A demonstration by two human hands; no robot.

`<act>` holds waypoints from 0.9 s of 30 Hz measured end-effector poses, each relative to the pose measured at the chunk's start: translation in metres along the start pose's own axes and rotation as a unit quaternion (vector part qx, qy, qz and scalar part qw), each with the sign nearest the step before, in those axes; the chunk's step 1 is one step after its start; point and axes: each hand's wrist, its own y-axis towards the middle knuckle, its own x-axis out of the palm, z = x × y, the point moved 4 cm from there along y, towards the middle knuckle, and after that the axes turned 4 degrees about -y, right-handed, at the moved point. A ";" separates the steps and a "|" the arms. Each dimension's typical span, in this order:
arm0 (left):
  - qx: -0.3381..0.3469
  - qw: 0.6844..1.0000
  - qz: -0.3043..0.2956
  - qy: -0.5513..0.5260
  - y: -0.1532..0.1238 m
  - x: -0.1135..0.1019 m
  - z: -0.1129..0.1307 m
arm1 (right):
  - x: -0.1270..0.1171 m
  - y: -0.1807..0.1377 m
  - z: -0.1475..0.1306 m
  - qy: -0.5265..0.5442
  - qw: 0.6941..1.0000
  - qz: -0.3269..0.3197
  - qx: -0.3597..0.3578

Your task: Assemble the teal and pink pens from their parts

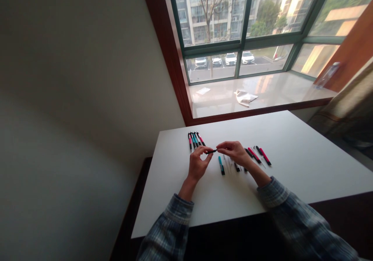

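Operator: State the grip.

Technician: The left hand (199, 164) holds a slim dark piece (210, 151) in a narrow pinch of thumb and fingers. The right hand (236, 153) pinches the right end of the same piece; any smaller part between those fingertips cannot be made out. The piece is above the white table (169, 199), between both hands.

Operator: State the progress.

Technician: Judged partway. Beyond the left hand, a row of pens (196, 140) lies side by side, apparently whole. Loose parts lie nearer and to the right: a teal barrel (220, 164) just nearer than the held piece, thin pale rods (226, 164) beside it, and red barrels (265, 157) with black parts (259, 151) right of the right hand. These appear unfitted.

Operator: List surroundings and obstructions.

Technician: The right hand and forearm hide some loose parts, preventing a count. The left fingers stand close to the row; contact cannot be confirmed. A cloth (246, 97) lies on the windowsill (215, 105), well beyond the grip.
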 end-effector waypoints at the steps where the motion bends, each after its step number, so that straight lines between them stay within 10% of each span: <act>1: 0.000 1.000 -0.001 -0.001 0.000 0.000 0.000 | 0.000 0.000 0.000 -0.003 1.000 0.000 -0.001; 27: -0.008 1.000 -0.009 0.006 0.000 -0.002 -0.002 | 0.001 -0.002 -0.003 -0.075 0.997 0.006 -0.037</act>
